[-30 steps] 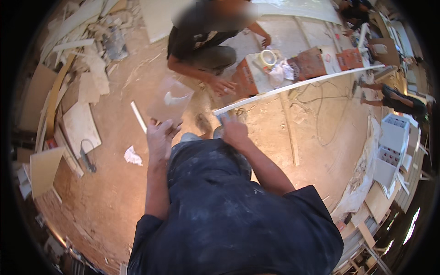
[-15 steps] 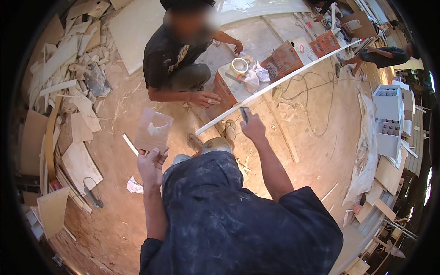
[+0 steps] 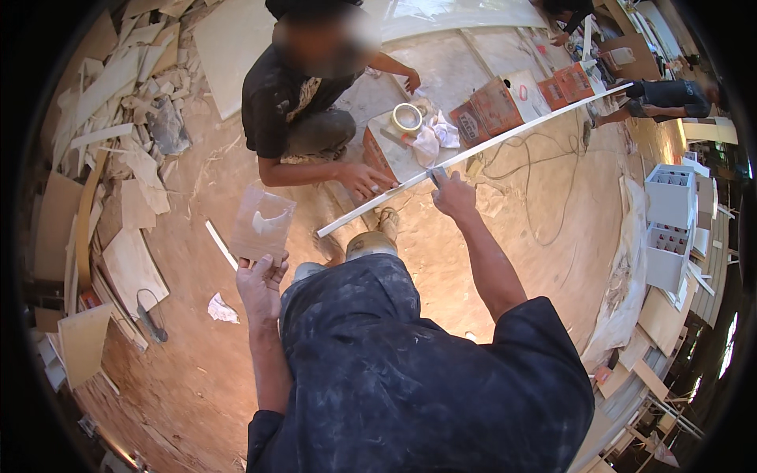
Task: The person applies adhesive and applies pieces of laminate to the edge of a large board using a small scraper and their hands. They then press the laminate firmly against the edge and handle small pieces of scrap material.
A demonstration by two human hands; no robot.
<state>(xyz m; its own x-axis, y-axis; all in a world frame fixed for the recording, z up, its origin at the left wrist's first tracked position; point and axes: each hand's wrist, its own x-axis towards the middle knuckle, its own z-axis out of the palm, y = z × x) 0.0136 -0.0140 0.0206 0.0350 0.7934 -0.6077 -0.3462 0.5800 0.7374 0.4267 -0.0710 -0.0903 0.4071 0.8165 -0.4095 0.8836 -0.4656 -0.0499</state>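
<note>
Left hand: raised left of the torso, thumb and fingers pinching the lower edge of a flat rectangular board. The board is tilted up to view and carries a patch of whitish paste on its face.

Right hand: closed around a small scraper, type not fully resolved. Its tip is at the near edge of a long white strip; contact between the two cannot be confirmed.

Strip: runs diagonally, near end just ahead of the wearer's knees, far end at upper right. It passes along the near side of a row of orange-and-white cardboard boxes; whether it rests on them cannot be told.

Co-worker: squatting beyond the strip. One hand is at the strip's near portion with fingers extended; the other hand is held out behind the nearest box.

On the nearest box: a pale tape roll, with a crumpled white cloth beside it. Floor, left: a narrow white offcut and a crumpled white scrap.
</note>
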